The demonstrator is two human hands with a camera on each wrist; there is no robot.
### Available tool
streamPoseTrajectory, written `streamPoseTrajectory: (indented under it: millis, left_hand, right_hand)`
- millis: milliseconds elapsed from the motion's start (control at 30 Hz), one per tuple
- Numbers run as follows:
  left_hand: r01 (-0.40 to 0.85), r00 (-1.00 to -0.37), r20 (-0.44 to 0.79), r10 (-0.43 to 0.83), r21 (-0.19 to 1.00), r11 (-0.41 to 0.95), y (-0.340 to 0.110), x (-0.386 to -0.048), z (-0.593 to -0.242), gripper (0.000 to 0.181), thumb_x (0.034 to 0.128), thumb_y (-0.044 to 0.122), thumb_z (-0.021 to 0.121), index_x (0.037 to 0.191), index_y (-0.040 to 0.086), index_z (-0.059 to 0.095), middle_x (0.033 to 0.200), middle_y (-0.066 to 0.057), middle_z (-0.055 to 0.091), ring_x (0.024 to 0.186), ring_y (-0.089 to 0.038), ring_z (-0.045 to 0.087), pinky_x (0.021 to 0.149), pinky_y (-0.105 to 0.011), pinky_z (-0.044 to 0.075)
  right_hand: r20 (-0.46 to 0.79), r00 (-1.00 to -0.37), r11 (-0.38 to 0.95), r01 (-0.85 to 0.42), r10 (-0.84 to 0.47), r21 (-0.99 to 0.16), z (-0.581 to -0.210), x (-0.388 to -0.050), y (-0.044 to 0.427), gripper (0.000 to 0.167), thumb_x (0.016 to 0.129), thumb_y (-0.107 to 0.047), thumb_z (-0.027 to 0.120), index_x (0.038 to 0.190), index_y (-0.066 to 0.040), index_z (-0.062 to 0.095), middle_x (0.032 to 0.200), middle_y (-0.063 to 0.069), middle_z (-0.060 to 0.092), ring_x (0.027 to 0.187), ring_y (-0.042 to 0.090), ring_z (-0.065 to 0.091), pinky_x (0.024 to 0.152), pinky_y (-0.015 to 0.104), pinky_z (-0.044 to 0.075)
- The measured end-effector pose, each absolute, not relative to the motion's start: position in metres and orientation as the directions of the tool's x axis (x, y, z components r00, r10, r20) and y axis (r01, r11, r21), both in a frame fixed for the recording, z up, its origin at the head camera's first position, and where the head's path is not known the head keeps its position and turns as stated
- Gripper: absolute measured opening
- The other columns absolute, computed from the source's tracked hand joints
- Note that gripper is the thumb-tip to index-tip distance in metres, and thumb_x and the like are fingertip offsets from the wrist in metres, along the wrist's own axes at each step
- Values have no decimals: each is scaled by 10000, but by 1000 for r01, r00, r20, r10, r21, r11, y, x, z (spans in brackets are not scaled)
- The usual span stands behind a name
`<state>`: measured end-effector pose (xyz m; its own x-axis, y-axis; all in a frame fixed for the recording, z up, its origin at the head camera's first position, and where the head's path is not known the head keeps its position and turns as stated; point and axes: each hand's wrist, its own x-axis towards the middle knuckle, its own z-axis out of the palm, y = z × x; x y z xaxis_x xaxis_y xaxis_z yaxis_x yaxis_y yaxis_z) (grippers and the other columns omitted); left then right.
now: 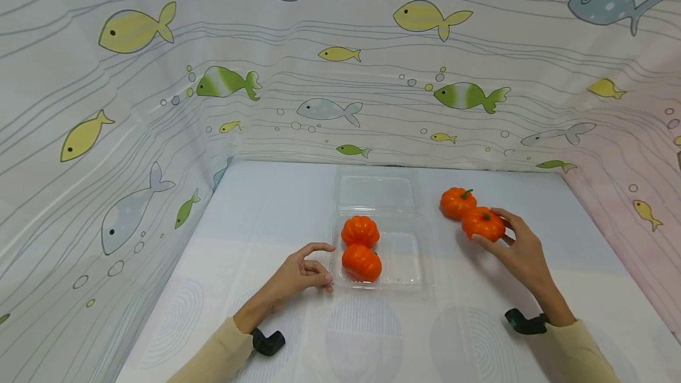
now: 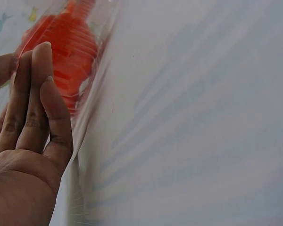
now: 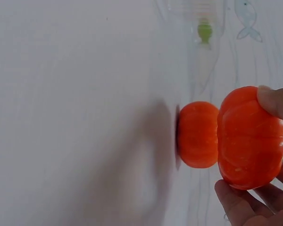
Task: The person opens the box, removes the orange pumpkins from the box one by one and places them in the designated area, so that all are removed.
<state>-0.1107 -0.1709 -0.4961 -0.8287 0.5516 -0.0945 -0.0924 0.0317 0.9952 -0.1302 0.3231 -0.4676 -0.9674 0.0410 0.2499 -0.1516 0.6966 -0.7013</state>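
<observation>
My right hand (image 1: 524, 253) pinches a small orange toy pumpkin (image 1: 483, 225) between thumb and fingers. In the right wrist view this held pumpkin (image 3: 250, 139) is raised off the table, in front of another pumpkin (image 3: 198, 134) standing on the surface. That second pumpkin (image 1: 457, 203) has a green stem. A clear plastic clamshell box (image 1: 401, 259) lies with its lid folded back. Two more pumpkins, a rear one (image 1: 360, 231) and a front one (image 1: 362, 263), sit in its left half. My left hand (image 1: 298, 272) is at the box's left side, fingers extended along the wall in the left wrist view.
The box's transparent lid (image 1: 376, 194) lies flat behind its base. A pale patterned cloth (image 1: 266, 205) covers the table. A fish-print curtain (image 1: 372, 87) rises at the back and on both sides. Each wrist wears a dark camera mount.
</observation>
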Motion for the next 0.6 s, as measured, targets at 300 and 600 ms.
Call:
streamPoseTrajectory:
  millis: [300, 600]
  left_hand:
    - [-105, -826, -106, 553, 994, 34, -171, -111, -498, 650, 966, 104, 738, 1513, 41, 392, 937, -175, 738, 875, -367, 737, 894, -413, 587]
    - [-107, -831, -106, 546, 994, 31, -170, -110, -495, 643, 965, 102, 739, 1511, 52, 403, 945, -198, 732, 876, -367, 737, 892, -408, 586]
  right_hand:
    - [223, -970, 700, -95, 94, -708, -476, -134, 341, 817, 904, -343, 823, 1541, -37, 412, 1523, 246, 428, 1341, 488, 435, 975, 546, 441]
    - [169, -974, 681, -24, 148, -732, -482, -144, 351, 832, 931, -366, 787, 1555, -10, 369, 1563, 270, 375, 1374, 518, 399, 1016, 646, 403]
